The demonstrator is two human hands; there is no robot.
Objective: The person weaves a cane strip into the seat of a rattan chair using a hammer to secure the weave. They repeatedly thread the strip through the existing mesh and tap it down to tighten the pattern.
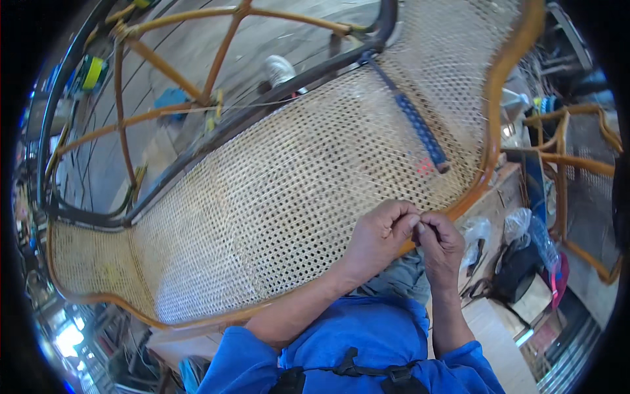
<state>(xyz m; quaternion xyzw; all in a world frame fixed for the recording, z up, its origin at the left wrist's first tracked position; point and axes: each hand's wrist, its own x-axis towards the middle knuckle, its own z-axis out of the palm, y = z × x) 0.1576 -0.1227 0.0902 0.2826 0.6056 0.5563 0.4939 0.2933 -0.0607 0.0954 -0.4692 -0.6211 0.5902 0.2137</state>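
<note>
A large woven cane panel (pixel 275 190) in a curved orange wooden frame (pixel 499 72) lies across the middle of the head view. My left hand (pixel 380 236) rests on its near edge with fingers pinched together. My right hand (pixel 441 246) meets it fingertip to fingertip, pinched too. What is pinched between them is too small to see; it may be a thin cane strand. A dark tool with a blue wrapped handle (pixel 413 121) lies on the weave above my hands.
A dark metal tube (pixel 216 131) runs along the panel's far edge. Beyond it stands an orange rattan frame (pixel 164 65) over a grey floor. Another rattan frame (pixel 571 157) stands right. Plastic bags and tools (pixel 518 243) lie on a wooden bench at lower right.
</note>
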